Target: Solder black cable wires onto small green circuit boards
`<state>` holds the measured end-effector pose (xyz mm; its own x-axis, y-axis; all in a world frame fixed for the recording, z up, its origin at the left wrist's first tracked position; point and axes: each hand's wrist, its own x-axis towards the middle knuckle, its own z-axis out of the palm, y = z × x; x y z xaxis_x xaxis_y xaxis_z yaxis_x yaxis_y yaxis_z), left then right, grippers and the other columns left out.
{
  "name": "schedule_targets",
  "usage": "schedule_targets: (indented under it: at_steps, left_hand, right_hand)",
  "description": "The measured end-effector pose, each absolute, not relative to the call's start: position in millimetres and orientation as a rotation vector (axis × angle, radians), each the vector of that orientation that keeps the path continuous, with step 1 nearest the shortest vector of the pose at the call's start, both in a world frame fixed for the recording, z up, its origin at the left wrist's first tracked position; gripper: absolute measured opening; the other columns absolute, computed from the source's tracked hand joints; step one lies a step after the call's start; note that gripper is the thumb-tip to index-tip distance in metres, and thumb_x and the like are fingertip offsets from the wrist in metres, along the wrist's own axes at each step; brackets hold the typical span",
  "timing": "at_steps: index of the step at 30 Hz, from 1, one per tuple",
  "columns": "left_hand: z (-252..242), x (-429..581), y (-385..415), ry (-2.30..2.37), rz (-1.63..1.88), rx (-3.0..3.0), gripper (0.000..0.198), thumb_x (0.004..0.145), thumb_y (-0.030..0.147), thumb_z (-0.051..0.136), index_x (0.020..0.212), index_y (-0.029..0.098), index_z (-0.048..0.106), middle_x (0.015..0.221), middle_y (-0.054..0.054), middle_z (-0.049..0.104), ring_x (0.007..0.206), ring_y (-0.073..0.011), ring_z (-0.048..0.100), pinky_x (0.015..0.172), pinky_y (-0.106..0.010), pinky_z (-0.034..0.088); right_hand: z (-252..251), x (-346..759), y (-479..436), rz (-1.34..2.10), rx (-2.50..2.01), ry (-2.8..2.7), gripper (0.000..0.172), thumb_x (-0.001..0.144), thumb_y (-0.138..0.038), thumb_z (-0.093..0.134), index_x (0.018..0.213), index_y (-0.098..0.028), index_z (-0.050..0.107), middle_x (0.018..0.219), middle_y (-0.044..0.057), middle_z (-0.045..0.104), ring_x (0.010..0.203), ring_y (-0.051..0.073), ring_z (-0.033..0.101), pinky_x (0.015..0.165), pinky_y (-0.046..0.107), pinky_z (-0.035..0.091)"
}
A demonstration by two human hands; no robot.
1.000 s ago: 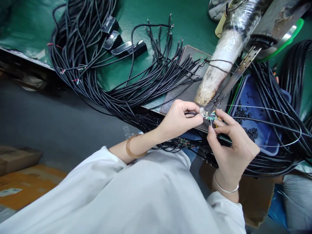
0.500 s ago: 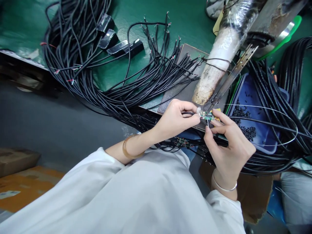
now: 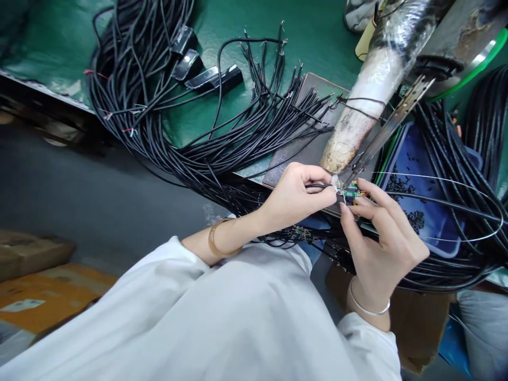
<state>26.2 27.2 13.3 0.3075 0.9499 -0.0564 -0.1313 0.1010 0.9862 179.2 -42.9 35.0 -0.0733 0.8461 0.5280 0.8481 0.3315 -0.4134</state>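
Observation:
Pinched in my left hand [image 3: 304, 193] is the end of a black cable [image 3: 316, 186], with a whitish lump at the fingertips. A small green circuit board [image 3: 350, 191] adjoins that cable end. My right hand [image 3: 383, 227] has its upper fingers at the board's right end. Between its thumb and a finger it pinches a thin silvery solder wire [image 3: 468, 182], which loops out to the right. The tip of a mounted soldering iron [image 3: 391, 127] reaches down to the board from above; exact contact is too small to tell.
A thick bundle of black cables [image 3: 130, 69] lies on the green table [image 3: 254, 13] at left. Several black blocks [image 3: 186, 64] rest by it. A plastic-wrapped tube [image 3: 353, 114] slants down above my hands. A blue tray [image 3: 436, 233] holds small black pieces, with more cables alongside.
The whole view has shifted, so everything sits slightly farther right. Both hands keep their grip at the iron tip. The board looks slightly turned, and its yellow piece shows less.

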Motion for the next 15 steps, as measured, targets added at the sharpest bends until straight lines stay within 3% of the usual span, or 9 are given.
schedule_targets:
  at_steps: [15]
  left_hand:
    - [10.7,23.1,26.1,0.95,0.93,1.189,0.012,0.071,0.012,0.063,0.069,0.01,0.075,0.067,-0.001,0.068,0.06,-0.0079,0.059,0.058,-0.015,0.05]
  right_hand:
    - [33.1,178.2,-44.9,0.061,-1.495,-1.893,0.017,0.083,-0.008,0.074,0.088,-0.02,0.063,0.126,0.006,0.072,0.1,0.017,0.075,0.089,0.029,0.064]
